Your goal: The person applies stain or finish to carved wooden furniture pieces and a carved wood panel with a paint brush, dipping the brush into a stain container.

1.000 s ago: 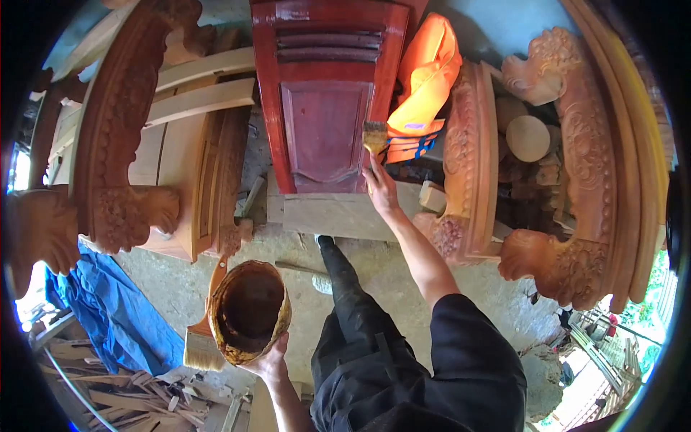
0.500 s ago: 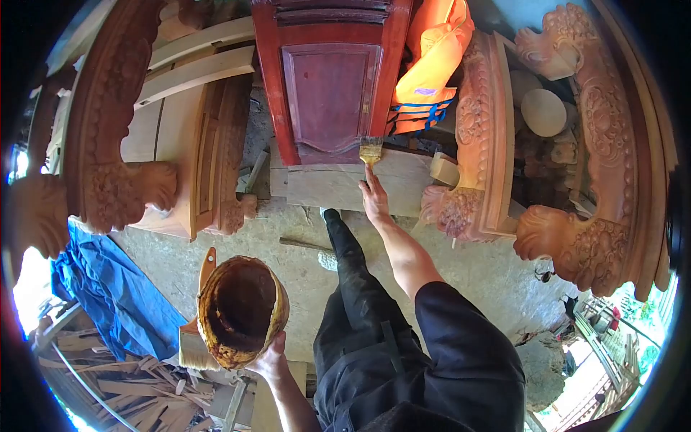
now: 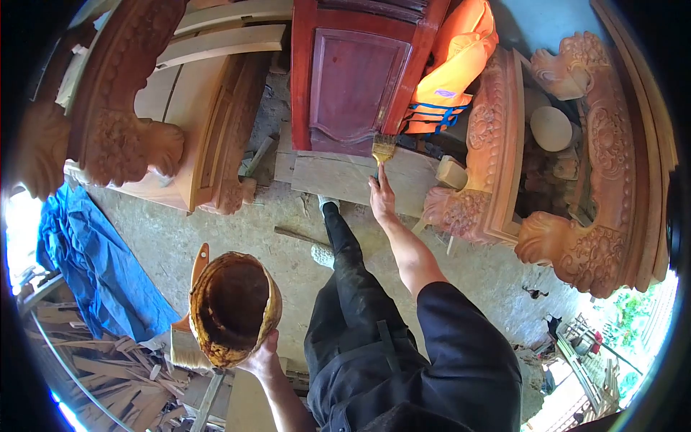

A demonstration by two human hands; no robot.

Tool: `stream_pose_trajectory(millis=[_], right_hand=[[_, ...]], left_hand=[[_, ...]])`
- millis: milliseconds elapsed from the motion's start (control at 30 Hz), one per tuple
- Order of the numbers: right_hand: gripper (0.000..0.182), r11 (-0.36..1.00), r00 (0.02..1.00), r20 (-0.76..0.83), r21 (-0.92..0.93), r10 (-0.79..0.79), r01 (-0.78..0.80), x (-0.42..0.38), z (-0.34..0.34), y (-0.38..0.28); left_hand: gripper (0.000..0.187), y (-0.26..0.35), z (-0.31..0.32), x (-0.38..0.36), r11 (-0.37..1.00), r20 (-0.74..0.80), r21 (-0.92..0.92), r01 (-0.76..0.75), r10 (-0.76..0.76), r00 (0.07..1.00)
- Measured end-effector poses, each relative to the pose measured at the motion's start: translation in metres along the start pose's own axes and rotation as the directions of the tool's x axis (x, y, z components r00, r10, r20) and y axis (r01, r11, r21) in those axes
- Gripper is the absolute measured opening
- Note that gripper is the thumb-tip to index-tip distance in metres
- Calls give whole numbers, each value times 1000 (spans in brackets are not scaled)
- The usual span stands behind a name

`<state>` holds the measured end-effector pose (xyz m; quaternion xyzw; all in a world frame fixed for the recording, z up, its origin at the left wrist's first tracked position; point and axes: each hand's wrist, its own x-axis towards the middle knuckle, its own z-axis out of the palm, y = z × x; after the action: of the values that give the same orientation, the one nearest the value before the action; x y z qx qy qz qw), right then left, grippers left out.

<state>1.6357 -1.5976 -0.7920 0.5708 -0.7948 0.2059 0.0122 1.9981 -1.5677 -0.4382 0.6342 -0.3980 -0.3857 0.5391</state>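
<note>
My right hand (image 3: 382, 196) is closed round the handle of a paintbrush (image 3: 384, 150). Its bristles touch the lower right corner of a dark red panelled door (image 3: 356, 86), which stands upright with its foot on a board. At lower left, my left hand (image 3: 263, 360) supports a crusted, yellow-brown pot (image 3: 273, 311) with dark brown liquid inside. Against the pot's far left side hangs a wide brush (image 3: 189, 348) with an orange handle, bristles down; what holds it there is hidden.
Carved wooden furniture frames (image 3: 486, 144) stand right of the door, and a wooden cabinet (image 3: 209, 129) stands left. An orange life jacket (image 3: 453, 72) leans beside the door. A blue tarp (image 3: 101, 266) and scrap wood (image 3: 108, 374) lie at left; a stick (image 3: 299, 236) lies near my feet.
The view has shifted, so the door appears farther right and higher. The paintbrush stays at the door's lower right corner, its handle now more upright. Both hands keep their holds.
</note>
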Motion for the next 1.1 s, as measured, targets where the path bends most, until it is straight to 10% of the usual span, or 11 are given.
stream_pose_trajectory(millis=[200, 533, 667, 1033, 1100], right_hand=[[24, 995, 975, 197, -38, 100, -95, -48, 4, -23], [43, 804, 833, -168, 416, 528, -425, 10, 0, -76], [44, 553, 749, 78, 624, 658, -551, 44, 46, -122], [35, 796, 973, 187, 564, 137, -220, 42, 21, -121], [43, 763, 937, 79, 560, 339, -323, 33, 4, -94]], left_hand=[[111, 2, -10, -1, 1000, -13, 18, -10, 10, 1000], [119, -9, -24, -3, 999, -31, 43, -27, 28, 999], [107, -19, -24, -4, 1000, 33, 8, -11, 11, 999], [107, -5, 0, 7, 995, 63, 13, -98, 96, 993], [107, -4, 1, 8, 995, 61, 3, -98, 98, 993]])
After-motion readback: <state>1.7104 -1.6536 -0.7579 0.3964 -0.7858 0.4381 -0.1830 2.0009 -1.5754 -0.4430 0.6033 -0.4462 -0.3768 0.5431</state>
